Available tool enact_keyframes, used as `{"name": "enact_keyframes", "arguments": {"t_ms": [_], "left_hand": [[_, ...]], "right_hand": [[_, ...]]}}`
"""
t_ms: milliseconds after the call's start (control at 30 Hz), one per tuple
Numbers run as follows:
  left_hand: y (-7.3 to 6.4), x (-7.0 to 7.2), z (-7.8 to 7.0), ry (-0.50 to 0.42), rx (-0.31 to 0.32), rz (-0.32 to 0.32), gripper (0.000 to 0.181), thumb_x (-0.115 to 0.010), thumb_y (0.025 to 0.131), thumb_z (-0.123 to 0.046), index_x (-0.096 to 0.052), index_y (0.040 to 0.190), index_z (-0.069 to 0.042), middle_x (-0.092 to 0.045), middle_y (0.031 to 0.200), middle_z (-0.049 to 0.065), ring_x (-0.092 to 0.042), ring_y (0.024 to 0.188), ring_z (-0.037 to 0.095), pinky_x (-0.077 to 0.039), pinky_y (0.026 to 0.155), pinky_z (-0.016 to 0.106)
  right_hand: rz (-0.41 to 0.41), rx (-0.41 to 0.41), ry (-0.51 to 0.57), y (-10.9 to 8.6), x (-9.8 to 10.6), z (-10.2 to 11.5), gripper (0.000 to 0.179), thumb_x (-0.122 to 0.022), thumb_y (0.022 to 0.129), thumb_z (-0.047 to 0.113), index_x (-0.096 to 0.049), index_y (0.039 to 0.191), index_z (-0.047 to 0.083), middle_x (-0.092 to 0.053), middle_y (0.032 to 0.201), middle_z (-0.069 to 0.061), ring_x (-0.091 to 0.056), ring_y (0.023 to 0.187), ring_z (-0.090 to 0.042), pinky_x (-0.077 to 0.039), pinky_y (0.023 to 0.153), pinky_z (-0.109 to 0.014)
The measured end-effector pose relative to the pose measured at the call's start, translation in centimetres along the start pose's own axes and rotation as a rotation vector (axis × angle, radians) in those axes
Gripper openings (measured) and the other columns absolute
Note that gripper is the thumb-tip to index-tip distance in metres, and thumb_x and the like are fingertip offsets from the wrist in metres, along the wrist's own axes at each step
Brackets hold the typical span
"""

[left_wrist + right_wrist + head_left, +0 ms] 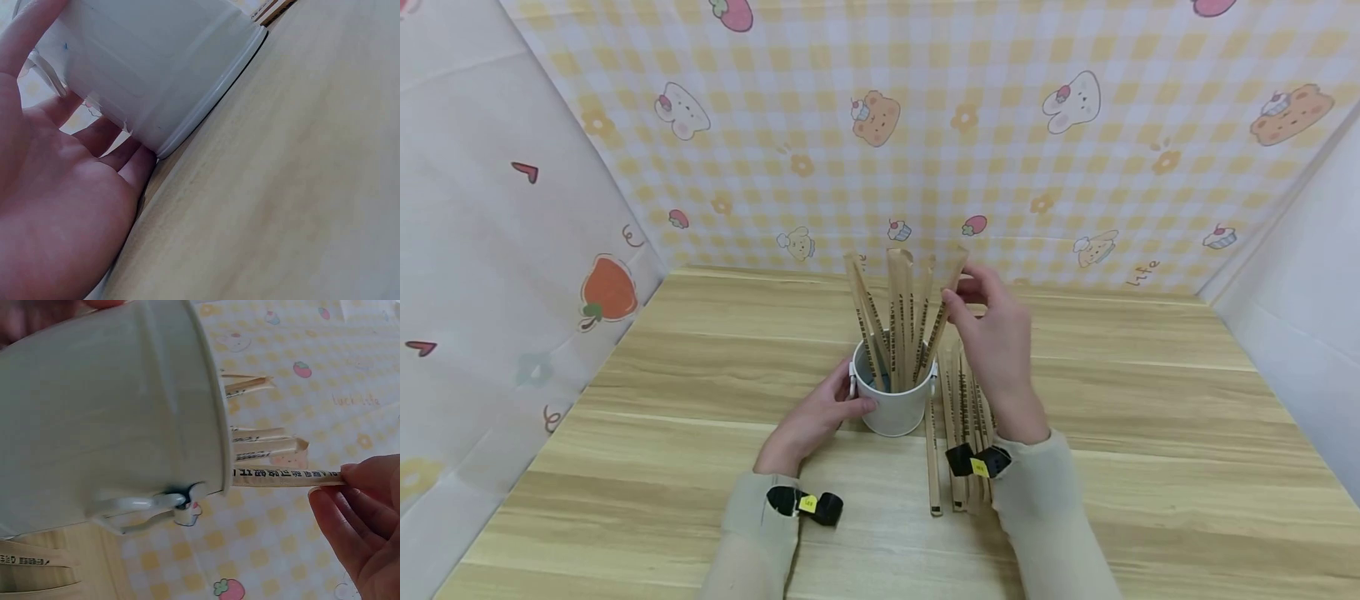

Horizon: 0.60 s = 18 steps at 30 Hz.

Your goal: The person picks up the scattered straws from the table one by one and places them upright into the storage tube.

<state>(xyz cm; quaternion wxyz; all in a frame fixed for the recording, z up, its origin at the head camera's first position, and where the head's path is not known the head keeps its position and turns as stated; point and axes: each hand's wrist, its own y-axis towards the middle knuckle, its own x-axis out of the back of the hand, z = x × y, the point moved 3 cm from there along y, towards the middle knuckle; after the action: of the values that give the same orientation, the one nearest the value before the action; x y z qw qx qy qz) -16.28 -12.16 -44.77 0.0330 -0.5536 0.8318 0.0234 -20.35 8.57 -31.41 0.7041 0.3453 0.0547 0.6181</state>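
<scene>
A small white metal bucket (pixel 893 414) with side handles stands upright on the table, holding several brown paper-wrapped straws (pixel 901 312) printed with dark lettering. My left hand (pixel 817 419) grips the bucket's left side, thumb in front and fingers around the back; the left wrist view shows its palm beside the bucket wall (pixel 156 69). Between thumb and fingertips, my right hand (pixel 997 337) pinches the upper part of one wrapped straw (pixel 281 477). That straw leans right, its lower end inside the bucket. More wrapped straws (pixel 966 408) lie on the table, partly hidden by the right forearm.
Light wood-grain planks cover the table (pixel 662 433). Behind it hangs a yellow checked cloth (pixel 925 167) with cartoon prints. White cloth (pixel 497 250) closes off the left side, and a pale panel (pixel 1300 275) bounds the right. Dark wrist straps sit on both sleeves.
</scene>
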Motion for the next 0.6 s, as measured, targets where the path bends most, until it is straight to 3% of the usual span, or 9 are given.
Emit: {"name": "enact_keyframes", "arguments": {"t_ms": [200, 600], "left_hand": [[-0.1, 0.1, 0.1, 0.001, 0.033, -0.011, 0.081, -0.068, 0.078, -0.017, -0.019, 0.142, -0.026, -0.017, 0.146, -0.001, -0.016, 0.132, 0.013, -0.015, 0.106, 0.033], [0.0, 0.1, 0.3, 0.017, 0.03, -0.024, 0.082, -0.069, 0.077, -0.021, -0.019, 0.142, -0.03, -0.017, 0.146, -0.004, -0.015, 0.132, 0.011, -0.015, 0.106, 0.032]], "right_hand": [[0.039, -0.049, -0.066, -0.1, -0.3, -0.5, 0.034, -0.065, 0.081, 0.015, -0.058, 0.114, 0.01, -0.066, 0.092, -0.006, -0.06, 0.08, -0.013, -0.052, 0.062, -0.023], [0.118, -0.069, -0.142, -0.3, -1.4, -1.5, 0.034, -0.065, 0.082, 0.02, -0.056, 0.114, 0.013, -0.066, 0.091, -0.002, -0.06, 0.082, -0.014, -0.051, 0.064, -0.029]]}}
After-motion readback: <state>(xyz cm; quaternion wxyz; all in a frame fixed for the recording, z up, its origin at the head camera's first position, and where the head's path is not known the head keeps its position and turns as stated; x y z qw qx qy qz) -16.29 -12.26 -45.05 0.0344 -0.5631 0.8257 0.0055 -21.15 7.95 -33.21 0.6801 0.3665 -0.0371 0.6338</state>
